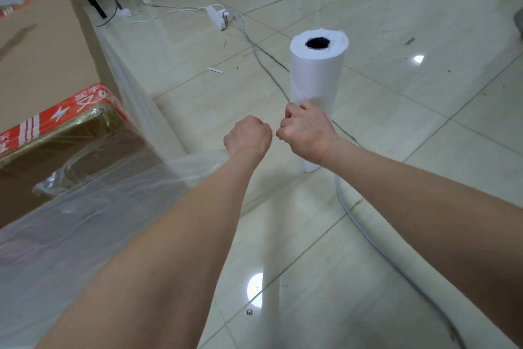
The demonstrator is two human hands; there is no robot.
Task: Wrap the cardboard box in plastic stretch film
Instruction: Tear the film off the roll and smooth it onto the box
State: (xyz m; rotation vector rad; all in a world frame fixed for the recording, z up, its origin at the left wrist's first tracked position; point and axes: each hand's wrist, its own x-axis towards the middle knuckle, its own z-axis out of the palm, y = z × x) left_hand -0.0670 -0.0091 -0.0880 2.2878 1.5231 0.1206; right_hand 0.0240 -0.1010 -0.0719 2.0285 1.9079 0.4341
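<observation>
Two of our grips are clenching side by side: our left grip (247,136) is bunching the stretch film (119,187) that is trailing off to its left onto the cardboard box (42,65), while our right grip (307,133) is pinching film against the upright roll (317,77) just beyond it.

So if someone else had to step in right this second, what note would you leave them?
Left hand: fingers curled, gripping the clear plastic stretch film that runs back to the box.
Right hand: fingers curled on the same film beside the upright white film roll on the tiled floor.
Brown cardboard box with red tape: at left, near side filmed, top looks bare.
Left to do: probably part the film between the hands, then press the tail onto the box.
</observation>
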